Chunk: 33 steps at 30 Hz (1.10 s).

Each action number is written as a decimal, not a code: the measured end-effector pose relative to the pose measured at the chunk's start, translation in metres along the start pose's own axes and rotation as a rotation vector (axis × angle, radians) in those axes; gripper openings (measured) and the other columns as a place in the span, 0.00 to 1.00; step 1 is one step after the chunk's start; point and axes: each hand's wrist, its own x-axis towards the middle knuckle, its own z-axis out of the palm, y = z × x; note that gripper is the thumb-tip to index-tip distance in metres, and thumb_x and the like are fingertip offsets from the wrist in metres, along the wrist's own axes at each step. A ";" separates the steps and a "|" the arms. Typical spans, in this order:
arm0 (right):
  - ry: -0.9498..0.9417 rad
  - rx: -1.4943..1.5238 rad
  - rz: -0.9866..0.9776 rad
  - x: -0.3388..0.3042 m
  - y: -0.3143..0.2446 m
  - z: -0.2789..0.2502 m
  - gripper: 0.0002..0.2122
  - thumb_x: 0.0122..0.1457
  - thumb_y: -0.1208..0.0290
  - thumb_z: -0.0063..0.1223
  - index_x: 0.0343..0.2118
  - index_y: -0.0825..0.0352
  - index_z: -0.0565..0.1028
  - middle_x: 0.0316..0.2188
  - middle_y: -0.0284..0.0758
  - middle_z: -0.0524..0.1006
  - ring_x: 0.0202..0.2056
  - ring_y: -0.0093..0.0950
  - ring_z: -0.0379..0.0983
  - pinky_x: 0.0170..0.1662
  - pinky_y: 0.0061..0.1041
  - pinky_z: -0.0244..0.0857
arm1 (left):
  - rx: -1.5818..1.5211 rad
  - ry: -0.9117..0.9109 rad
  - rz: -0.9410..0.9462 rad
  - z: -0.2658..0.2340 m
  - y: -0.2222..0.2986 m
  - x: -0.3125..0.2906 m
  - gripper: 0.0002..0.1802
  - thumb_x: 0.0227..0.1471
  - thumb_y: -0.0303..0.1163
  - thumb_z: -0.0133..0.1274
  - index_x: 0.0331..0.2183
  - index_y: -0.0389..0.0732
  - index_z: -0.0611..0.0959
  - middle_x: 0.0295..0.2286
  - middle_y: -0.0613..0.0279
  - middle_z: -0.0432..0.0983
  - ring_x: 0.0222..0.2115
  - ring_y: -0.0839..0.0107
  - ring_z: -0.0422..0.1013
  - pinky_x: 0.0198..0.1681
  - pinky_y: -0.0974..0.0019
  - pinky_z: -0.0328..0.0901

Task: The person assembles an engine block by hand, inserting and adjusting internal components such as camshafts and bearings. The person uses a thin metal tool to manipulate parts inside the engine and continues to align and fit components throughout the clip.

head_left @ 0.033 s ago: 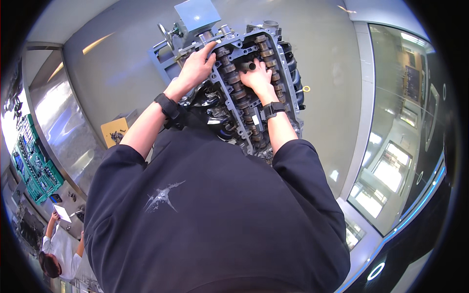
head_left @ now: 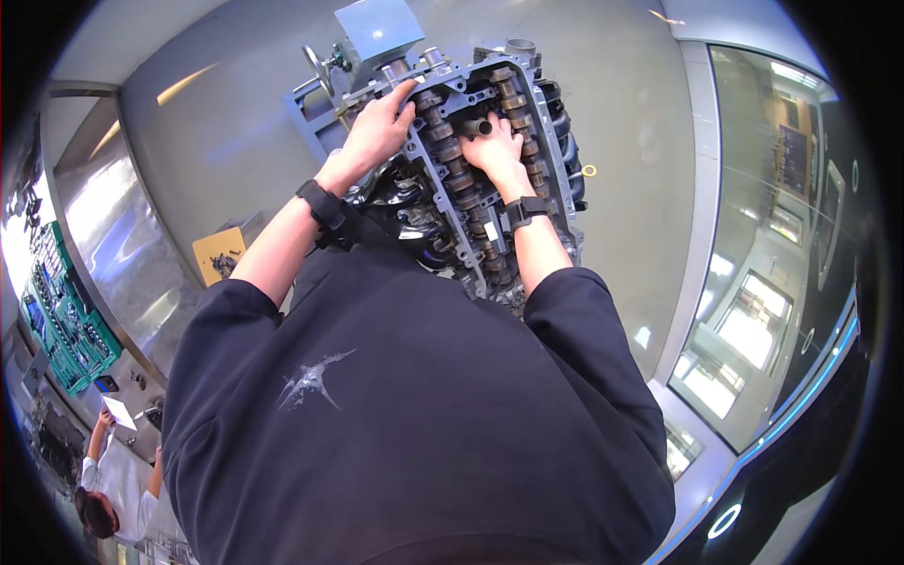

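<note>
Cannot see what lies under the right hand (head_left: 496, 153), inside the engine (head_left: 461, 181), nor the engine's near end, covered by the shirt (head_left: 424, 414). Cannot tell apart the parts (head_left: 224, 265) left of the engine or, farther left, the tools (head_left: 68, 318): too small.

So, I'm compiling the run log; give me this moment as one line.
left hand: on grey metal engine frame | right hand: between brown lobed metal shafts, beside dark hollow tube

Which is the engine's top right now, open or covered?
Open: two long shafts lie bare inside the engine, and the right hand is down between them.
</note>
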 end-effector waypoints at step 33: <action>0.047 0.188 0.076 -0.002 -0.005 0.002 0.32 0.53 0.55 0.56 0.58 0.67 0.63 0.63 0.39 0.57 0.63 0.37 0.51 0.58 0.51 0.48 | 0.015 0.008 0.089 -0.006 -0.011 0.008 0.25 0.59 0.39 0.46 0.57 0.44 0.68 0.40 0.42 0.74 0.44 0.51 0.69 0.49 0.56 0.63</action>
